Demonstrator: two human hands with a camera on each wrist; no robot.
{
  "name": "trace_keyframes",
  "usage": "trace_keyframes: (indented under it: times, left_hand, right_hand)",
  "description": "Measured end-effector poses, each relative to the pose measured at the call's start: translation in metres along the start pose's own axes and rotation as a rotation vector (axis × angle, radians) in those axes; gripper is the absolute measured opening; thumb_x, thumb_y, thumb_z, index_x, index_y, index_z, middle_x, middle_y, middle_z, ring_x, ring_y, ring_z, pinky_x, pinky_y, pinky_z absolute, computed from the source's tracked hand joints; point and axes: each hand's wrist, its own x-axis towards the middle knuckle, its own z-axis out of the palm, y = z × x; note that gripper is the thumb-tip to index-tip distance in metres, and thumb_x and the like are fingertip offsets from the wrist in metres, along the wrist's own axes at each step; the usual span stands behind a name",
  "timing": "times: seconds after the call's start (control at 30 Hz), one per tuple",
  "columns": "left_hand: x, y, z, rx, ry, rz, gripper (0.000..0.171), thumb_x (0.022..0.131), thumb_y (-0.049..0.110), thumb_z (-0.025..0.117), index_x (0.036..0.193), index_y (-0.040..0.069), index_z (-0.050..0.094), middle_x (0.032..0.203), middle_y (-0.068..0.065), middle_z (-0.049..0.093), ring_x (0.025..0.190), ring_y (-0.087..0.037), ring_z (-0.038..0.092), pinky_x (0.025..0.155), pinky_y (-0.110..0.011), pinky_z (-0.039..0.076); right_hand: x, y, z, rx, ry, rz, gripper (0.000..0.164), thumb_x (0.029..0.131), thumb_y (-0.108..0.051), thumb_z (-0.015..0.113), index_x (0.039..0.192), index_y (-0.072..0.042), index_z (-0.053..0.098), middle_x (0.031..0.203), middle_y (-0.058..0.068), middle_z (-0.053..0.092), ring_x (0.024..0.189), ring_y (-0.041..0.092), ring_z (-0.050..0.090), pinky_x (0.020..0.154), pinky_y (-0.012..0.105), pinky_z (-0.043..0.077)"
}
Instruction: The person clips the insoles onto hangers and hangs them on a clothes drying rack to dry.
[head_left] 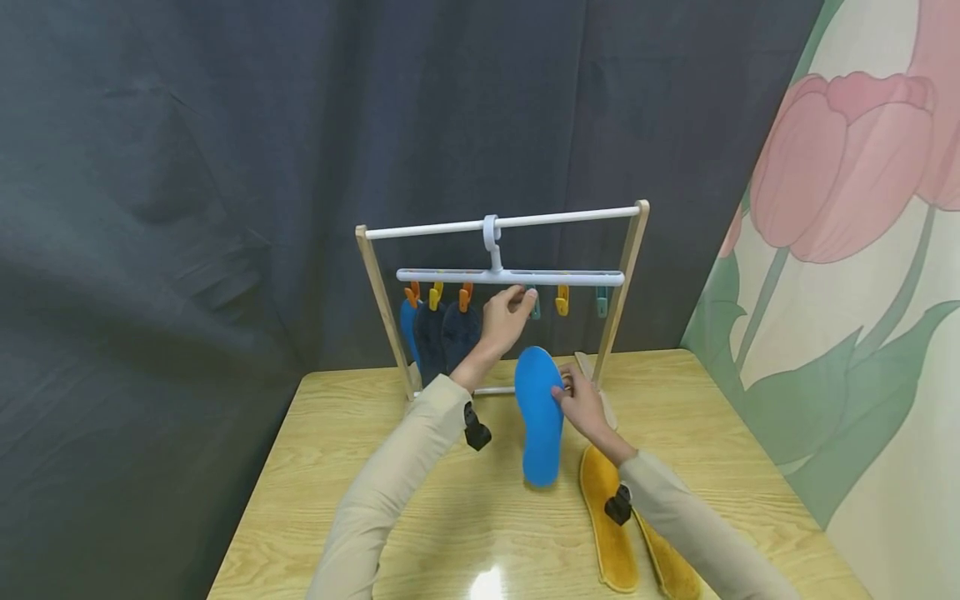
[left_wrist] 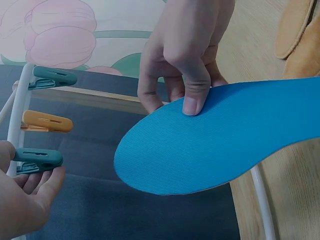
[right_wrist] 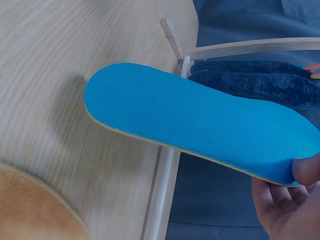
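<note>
My right hand pinches a blue insole by its edge near the wide end, thumb on the ribbed blue face and fingers behind. The insole hangs above the table, its wide end up. Higher and to the left, my left hand holds a teal clip on the hanger between thumb and fingers. The insole's top is below that clip and apart from it. On the hanger's left half, orange and yellow clips hold two dark fuzzy insoles and another blue insole.
The hanger hooks over the top bar of a wooden-legged rack. Right of my left hand hang a yellow clip and another teal clip. Two tan-yellow insoles lie on the wooden table under my right forearm.
</note>
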Motion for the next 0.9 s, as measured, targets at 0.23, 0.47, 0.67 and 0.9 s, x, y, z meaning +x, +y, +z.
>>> trace_keyframes:
  times: [0.23,0.47,0.67,0.9]
  left_hand:
    - [-0.010,0.025,-0.004,0.025,0.034,0.011,0.041,0.104,0.024,0.056,0.133,-0.004,0.058,0.122,-0.022,0.062,0.108,-0.034,0.064,0.084,-0.026,0.053]
    - [-0.007,0.025,-0.003,0.049,0.064,0.046,0.031,0.102,0.027,0.058,0.114,0.001,0.070,0.104,-0.015,0.071,0.087,-0.025,0.071,0.075,-0.029,0.056]
    - [-0.009,0.024,-0.003,0.024,0.108,0.047,0.029,0.101,0.027,0.061,0.109,0.002,0.073,0.099,-0.014,0.071,0.082,-0.023,0.071,0.071,-0.025,0.056]
    - [-0.007,0.024,-0.002,-0.041,0.108,0.038,0.029,0.100,0.027,0.062,0.108,0.001,0.073,0.096,-0.014,0.071,0.080,-0.022,0.072,0.071,-0.023,0.057]
  right_hand:
    - [0.003,-0.009,-0.003,0.010,0.019,0.015,0.025,0.096,0.003,0.057,0.120,0.007,0.055,0.095,0.023,0.064,0.077,0.028,0.058,0.071,0.038,0.049]
    - [0.003,-0.011,-0.003,0.053,0.039,0.029,0.025,0.097,0.003,0.056,0.122,0.004,0.054,0.096,0.022,0.066,0.081,0.031,0.061,0.075,0.040,0.051]
    - [0.003,-0.014,-0.004,0.080,0.061,0.008,0.025,0.097,0.004,0.056,0.122,0.005,0.054,0.098,0.023,0.065,0.081,0.031,0.062,0.074,0.040,0.051]
    - [0.005,-0.020,-0.007,0.122,0.070,0.014,0.023,0.098,0.004,0.054,0.121,0.004,0.054,0.096,0.023,0.065,0.081,0.032,0.060,0.074,0.039,0.050]
